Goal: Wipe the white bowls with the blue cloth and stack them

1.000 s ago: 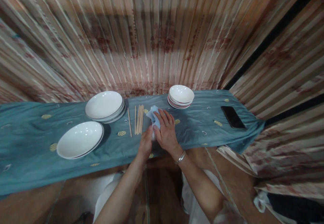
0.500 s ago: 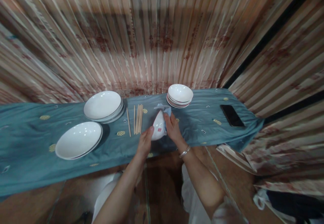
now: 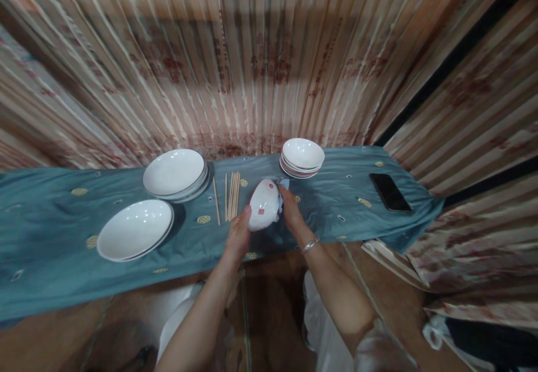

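Note:
A small white bowl point(image 3: 264, 207) with red marks is held tilted above the table, its outer side facing me. My left hand point(image 3: 239, 231) grips the bowl's left edge, thumb on the outside. At the bowl's right side, my right hand point(image 3: 291, 207) is closed on a light blue cloth point(image 3: 284, 183), which is bunched between the fingers and the bowl. Most of the cloth is hidden behind the bowl and hand. Just left of the bowl lie several wooden chopsticks point(image 3: 233, 195), roughly side by side, with one set apart.
Behind my right hand stands a stack of small bowls point(image 3: 302, 153). Large white plates are stacked at the left point(image 3: 174, 173), with a second, lower stack point(image 3: 135, 231) nearer me. A black phone point(image 3: 389, 193) lies right on the blue tablecloth point(image 3: 328, 209). Curtains point(image 3: 269, 69) hang close behind.
The bowl has turned so that more of its outer side and a second red mark show. My right hand has shifted slightly with the cloth, now more hidden. The view has moved a little.

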Available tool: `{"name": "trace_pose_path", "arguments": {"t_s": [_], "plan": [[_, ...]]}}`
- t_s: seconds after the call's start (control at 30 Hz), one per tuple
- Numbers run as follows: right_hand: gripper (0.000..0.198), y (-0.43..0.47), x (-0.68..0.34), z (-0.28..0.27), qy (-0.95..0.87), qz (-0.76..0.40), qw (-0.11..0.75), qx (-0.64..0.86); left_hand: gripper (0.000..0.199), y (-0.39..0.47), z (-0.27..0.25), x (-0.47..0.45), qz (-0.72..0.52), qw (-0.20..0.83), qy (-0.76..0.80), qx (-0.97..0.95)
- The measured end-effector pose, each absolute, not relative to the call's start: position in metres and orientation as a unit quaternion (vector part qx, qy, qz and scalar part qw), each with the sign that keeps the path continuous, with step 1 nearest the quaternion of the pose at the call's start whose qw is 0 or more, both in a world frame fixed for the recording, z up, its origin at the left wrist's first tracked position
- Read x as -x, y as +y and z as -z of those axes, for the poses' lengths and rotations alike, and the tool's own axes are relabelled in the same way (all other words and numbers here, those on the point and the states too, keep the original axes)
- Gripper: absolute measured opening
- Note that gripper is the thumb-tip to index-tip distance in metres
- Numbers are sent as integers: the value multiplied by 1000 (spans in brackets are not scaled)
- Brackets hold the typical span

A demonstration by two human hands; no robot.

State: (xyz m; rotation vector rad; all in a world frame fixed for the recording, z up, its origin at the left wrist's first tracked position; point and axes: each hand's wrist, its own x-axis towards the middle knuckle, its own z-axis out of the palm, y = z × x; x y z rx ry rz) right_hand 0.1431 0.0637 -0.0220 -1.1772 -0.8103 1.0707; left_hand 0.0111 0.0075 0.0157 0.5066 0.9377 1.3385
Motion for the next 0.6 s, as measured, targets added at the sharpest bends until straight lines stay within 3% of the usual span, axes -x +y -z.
{"name": "trace_pose_path", "arguments": {"t_s": [0.17,0.6], "plan": [[49,66,-132,37,-299,-504,629,511,30,8,-23,-8,-605,672,382,-190],[55,39,-111,51,-410,-407,597,557,46,22,-10,5,-588,719,371,-15]]}}
